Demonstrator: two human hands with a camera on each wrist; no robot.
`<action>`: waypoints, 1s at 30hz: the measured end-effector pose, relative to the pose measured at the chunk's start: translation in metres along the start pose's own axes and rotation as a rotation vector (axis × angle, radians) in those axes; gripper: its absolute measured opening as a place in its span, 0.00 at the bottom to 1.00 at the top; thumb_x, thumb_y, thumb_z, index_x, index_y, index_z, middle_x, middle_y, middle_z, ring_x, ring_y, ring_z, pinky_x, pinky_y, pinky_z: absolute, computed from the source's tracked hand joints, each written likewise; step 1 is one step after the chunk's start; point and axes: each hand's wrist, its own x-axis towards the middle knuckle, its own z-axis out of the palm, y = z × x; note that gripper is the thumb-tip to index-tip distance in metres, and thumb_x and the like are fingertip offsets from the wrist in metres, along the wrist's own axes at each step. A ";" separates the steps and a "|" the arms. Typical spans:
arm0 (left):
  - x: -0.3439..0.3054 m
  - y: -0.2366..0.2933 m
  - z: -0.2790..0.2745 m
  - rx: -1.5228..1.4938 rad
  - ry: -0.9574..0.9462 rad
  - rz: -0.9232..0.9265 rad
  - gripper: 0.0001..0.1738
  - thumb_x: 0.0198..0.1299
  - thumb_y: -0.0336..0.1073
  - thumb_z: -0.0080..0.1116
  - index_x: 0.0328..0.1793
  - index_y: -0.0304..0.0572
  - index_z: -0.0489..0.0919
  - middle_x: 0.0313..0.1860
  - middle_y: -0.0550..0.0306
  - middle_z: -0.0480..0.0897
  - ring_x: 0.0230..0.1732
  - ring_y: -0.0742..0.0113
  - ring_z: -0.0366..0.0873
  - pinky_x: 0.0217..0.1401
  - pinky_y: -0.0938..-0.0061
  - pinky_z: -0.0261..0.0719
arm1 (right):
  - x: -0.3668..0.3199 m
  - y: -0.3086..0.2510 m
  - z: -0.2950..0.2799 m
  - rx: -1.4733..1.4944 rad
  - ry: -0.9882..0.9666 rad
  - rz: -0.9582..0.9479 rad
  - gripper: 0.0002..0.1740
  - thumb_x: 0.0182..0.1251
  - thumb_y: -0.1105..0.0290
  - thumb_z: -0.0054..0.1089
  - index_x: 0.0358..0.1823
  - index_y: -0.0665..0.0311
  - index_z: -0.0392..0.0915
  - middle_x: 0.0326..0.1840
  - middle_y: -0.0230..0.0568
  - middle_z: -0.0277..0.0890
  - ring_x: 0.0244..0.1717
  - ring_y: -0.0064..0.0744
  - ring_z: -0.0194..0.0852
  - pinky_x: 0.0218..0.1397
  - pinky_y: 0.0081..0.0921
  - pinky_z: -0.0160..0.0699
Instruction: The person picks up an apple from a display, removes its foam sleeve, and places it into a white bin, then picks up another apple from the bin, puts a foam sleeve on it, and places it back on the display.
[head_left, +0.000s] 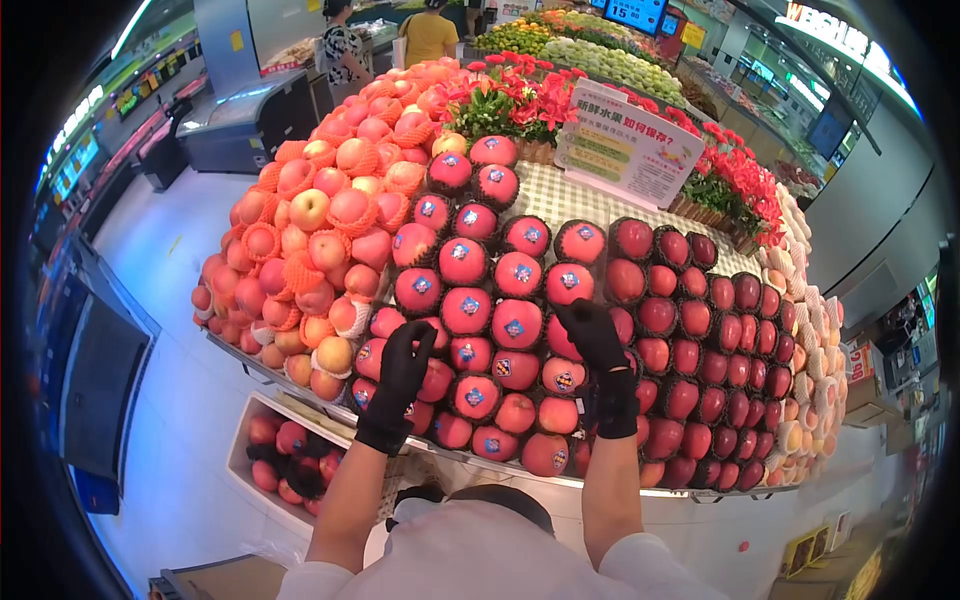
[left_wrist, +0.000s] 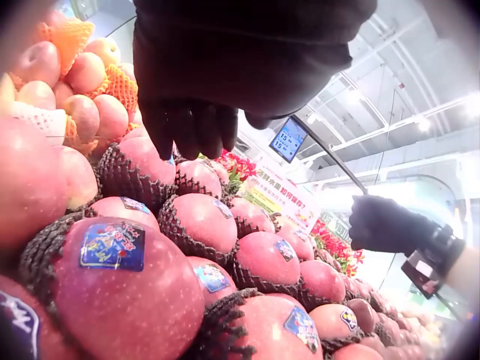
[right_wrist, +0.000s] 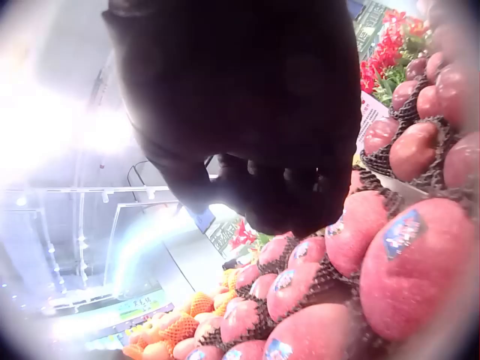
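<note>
Both hands wear black gloves and hover over a display of red apples (head_left: 466,310) with blue stickers and dark foam nets. My left hand (head_left: 405,362) is above the front left of these rows, fingers bent loosely downward, nothing visible in them. In the left wrist view its fingertips (left_wrist: 196,139) overlap the apples behind a large stickered apple (left_wrist: 124,289). Farther right, my right hand (head_left: 594,338) is over the border with the darker apples, its fingers loosely curved and holding nothing visible. From the right wrist it shows as a dark silhouette (right_wrist: 247,112) above stickered apples (right_wrist: 416,270).
Apples in orange nets (head_left: 310,250) pile up at left; darker red apples (head_left: 690,355) line the right. Behind stand a printed sign (head_left: 625,145) and red flowers (head_left: 735,175). Below the stand's left edge is a white bin (head_left: 240,465) with apples. People stand in the background.
</note>
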 end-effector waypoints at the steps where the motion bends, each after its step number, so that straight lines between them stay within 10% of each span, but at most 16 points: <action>1: -0.004 0.003 -0.002 0.014 -0.034 -0.076 0.14 0.70 0.40 0.55 0.44 0.34 0.80 0.35 0.46 0.82 0.36 0.57 0.82 0.40 0.64 0.77 | -0.007 0.018 0.000 -0.052 0.021 -0.126 0.16 0.69 0.61 0.59 0.42 0.70 0.79 0.29 0.47 0.77 0.32 0.28 0.73 0.39 0.36 0.74; 4: -0.024 0.002 -0.009 0.105 -0.040 -0.214 0.22 0.72 0.44 0.49 0.31 0.32 0.78 0.17 0.46 0.75 0.21 0.57 0.76 0.29 0.60 0.70 | -0.028 0.053 0.005 -0.124 0.078 -0.314 0.19 0.72 0.59 0.54 0.36 0.73 0.79 0.25 0.48 0.76 0.28 0.31 0.70 0.36 0.37 0.71; 10: -0.060 0.000 -0.024 0.034 -0.030 -0.264 0.25 0.73 0.46 0.50 0.27 0.33 0.78 0.16 0.54 0.75 0.20 0.70 0.72 0.25 0.65 0.67 | -0.063 0.062 0.012 0.164 0.004 -0.041 0.18 0.73 0.62 0.54 0.33 0.72 0.77 0.23 0.52 0.71 0.25 0.32 0.67 0.32 0.34 0.68; 13: -0.082 -0.003 -0.037 0.038 -0.074 -0.268 0.26 0.74 0.46 0.50 0.26 0.34 0.77 0.15 0.59 0.72 0.19 0.75 0.68 0.24 0.68 0.65 | -0.045 0.114 0.022 -0.454 0.101 -0.586 0.10 0.64 0.72 0.53 0.24 0.66 0.69 0.20 0.54 0.64 0.21 0.51 0.65 0.28 0.42 0.63; 16: -0.103 -0.010 -0.042 -0.098 -0.012 -0.289 0.26 0.74 0.45 0.51 0.22 0.38 0.74 0.14 0.65 0.68 0.19 0.79 0.63 0.23 0.73 0.62 | -0.065 0.091 0.021 -0.283 0.049 -0.616 0.11 0.57 0.76 0.56 0.20 0.65 0.66 0.17 0.48 0.57 0.18 0.42 0.58 0.26 0.38 0.60; 18: -0.114 -0.018 -0.047 -0.135 0.044 -0.302 0.27 0.74 0.46 0.52 0.20 0.42 0.72 0.14 0.69 0.67 0.18 0.81 0.61 0.22 0.74 0.59 | -0.051 0.127 0.013 0.323 -0.295 -0.151 0.12 0.56 0.77 0.58 0.19 0.64 0.64 0.17 0.43 0.54 0.18 0.35 0.56 0.26 0.39 0.59; 23: -0.135 -0.036 -0.061 -0.211 0.153 -0.358 0.29 0.73 0.48 0.53 0.17 0.45 0.70 0.12 0.69 0.65 0.17 0.81 0.61 0.20 0.74 0.57 | -0.071 0.108 0.037 -0.246 -0.103 -0.325 0.13 0.64 0.70 0.61 0.23 0.66 0.73 0.17 0.33 0.64 0.21 0.26 0.63 0.28 0.34 0.64; 25: -0.140 -0.041 -0.070 -0.178 0.117 -0.362 0.29 0.73 0.48 0.53 0.17 0.46 0.70 0.12 0.70 0.65 0.16 0.81 0.61 0.20 0.75 0.57 | -0.082 0.063 0.044 0.159 -0.120 -0.004 0.14 0.69 0.66 0.60 0.28 0.69 0.80 0.19 0.33 0.71 0.25 0.24 0.67 0.32 0.32 0.68; 30: -0.144 -0.054 -0.091 -0.276 0.059 -0.418 0.28 0.73 0.48 0.53 0.18 0.46 0.70 0.13 0.70 0.64 0.17 0.81 0.60 0.20 0.75 0.56 | -0.087 0.053 0.059 0.115 -0.096 -0.047 0.17 0.68 0.64 0.61 0.26 0.71 0.79 0.20 0.38 0.73 0.25 0.24 0.68 0.32 0.32 0.68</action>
